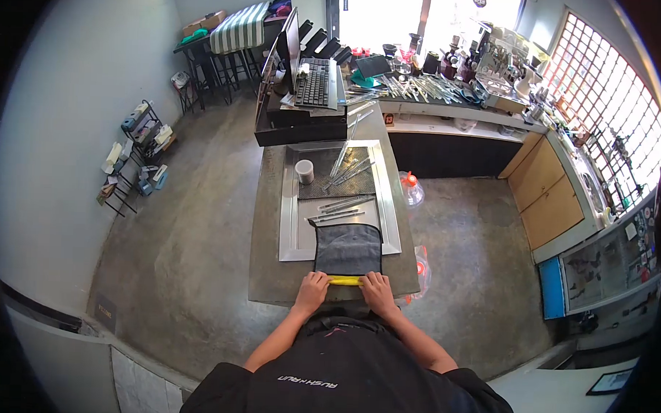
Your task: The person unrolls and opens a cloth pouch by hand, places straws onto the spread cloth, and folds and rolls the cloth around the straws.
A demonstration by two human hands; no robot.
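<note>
The left hand (312, 291) and right hand (378, 292) are apart, each closed on one end of a yellow strip (345, 280), its long axis crosswise. Directly ahead, equally near both, the grey cloth (349, 249) lies flat, overlapping the metal frame (289, 212); slender rods (341, 204) lie beyond.

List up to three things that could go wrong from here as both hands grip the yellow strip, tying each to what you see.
1. The dark cloth reaches close to the loose thin sticks; shaking it might scatter them.
2. The white container stands upright beyond the cloth, so a wide flick could tip it.
3. The left hand and right hand are near the table's edge; the cloth might slip off.
</note>
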